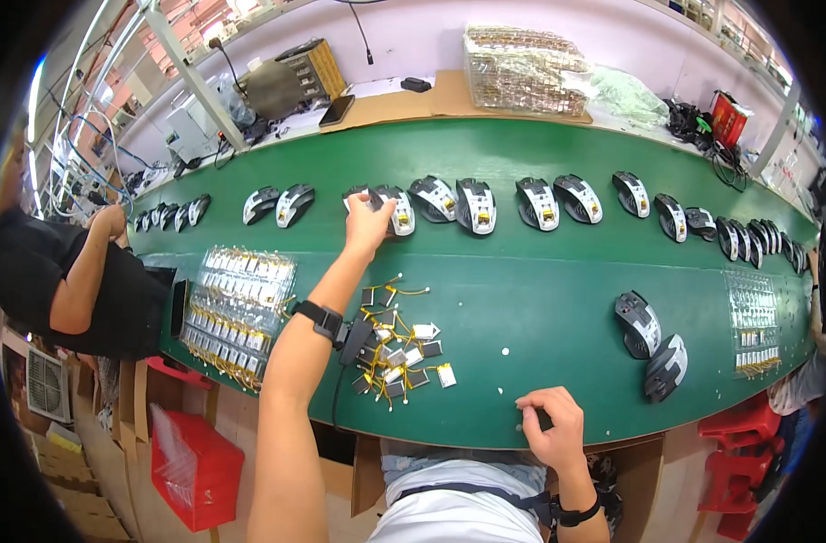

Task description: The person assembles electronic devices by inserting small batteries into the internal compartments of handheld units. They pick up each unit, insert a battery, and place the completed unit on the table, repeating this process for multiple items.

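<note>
My left hand [368, 226] reaches across the green bench with its fingers closed on a black and silver computer mouse [351, 192]. The hand hides most of that mouse. Touching or nearly touching its right side is another computer mouse [398, 217] with a small yellow patch. Beneath my left forearm lies a loose pile of small silver pouch batteries [395, 357] with yellow tape and wires. My right hand [553, 427] rests near the front edge, half curled, thumb and forefinger apart, with nothing seen between them. Two mice [637, 324] lie beyond it to the right.
More mice [538, 204] line the bench left to right. Clear trays of batteries stand at left [237, 312] and right [754, 326]. A person in black [78, 281] sits at left. Wrapped stacked trays [526, 72] and a phone [337, 110] lie at the back.
</note>
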### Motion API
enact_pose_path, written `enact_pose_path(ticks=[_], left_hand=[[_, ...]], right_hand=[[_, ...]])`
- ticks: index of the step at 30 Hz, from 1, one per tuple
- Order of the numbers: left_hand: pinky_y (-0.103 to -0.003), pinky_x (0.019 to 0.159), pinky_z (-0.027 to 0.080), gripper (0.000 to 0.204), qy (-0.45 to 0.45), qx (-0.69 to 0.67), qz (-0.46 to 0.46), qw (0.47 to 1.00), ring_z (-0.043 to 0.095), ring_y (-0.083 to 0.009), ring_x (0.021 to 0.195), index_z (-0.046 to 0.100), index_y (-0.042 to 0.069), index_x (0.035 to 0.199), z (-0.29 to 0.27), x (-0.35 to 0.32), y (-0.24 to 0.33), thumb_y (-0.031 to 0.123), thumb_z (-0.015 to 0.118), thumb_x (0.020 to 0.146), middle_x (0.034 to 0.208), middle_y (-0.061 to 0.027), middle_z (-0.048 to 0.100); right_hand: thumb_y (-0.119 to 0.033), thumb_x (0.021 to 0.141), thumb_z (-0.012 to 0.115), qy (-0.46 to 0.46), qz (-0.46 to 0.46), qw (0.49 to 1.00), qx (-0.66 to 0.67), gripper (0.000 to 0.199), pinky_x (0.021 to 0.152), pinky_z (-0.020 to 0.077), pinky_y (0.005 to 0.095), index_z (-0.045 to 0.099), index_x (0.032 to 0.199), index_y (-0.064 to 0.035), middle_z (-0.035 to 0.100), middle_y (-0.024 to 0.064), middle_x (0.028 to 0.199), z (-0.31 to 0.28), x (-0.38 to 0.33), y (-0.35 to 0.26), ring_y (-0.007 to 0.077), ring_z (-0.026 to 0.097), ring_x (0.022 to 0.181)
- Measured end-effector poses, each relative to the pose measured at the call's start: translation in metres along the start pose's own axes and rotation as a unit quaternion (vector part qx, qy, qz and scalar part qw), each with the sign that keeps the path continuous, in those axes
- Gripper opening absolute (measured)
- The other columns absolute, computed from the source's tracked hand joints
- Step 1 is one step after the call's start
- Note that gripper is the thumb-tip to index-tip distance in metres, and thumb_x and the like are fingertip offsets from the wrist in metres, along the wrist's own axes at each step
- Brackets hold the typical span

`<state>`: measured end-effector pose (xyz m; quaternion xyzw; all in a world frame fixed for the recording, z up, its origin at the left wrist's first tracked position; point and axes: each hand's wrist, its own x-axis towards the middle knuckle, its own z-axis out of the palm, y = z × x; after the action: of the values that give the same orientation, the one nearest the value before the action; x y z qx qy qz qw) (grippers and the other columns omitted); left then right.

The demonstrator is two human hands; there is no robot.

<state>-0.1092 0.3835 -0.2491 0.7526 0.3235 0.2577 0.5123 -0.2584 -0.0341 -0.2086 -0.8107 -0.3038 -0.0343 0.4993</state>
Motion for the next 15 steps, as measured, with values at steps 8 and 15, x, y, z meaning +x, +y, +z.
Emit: enact_pose_path(ticks=[8,15], left_hand=[[-0.049,0.070,0.054,0.043,-0.089,0.467,0.277,0.835,0.067,-0.0381,0.079,0.067,0.008,0.097,-0.039,-0.004,0.014,0.049,0.053,0.094,0.083,-0.0186,0.069],[-0.048,0.078,0.054,0.027,-0.248,0.380,0.358,0.816,0.067,-0.0353,0.091,0.060,0.005,0.103,0.033,-0.091,0.110,0.027,0.059,0.088,0.095,-0.0175,0.068]], right_hand=[[0.002,0.076,0.063,-0.035,0.004,0.999,0.005,0.010,0.070,0.0491,0.0339,0.068,0.082,-0.0033,0.068,0.0082,0.079,0.004,0.002,-0.005,0.0258,0.063,0.075],[0.002,0.076,0.063,-0.025,0.036,0.999,0.000,0.009,0.068,0.0489,0.0323,0.068,0.083,-0.0026,0.069,0.0080,0.079,0.006,0.002,-0.006,0.0237,0.063,0.074]])
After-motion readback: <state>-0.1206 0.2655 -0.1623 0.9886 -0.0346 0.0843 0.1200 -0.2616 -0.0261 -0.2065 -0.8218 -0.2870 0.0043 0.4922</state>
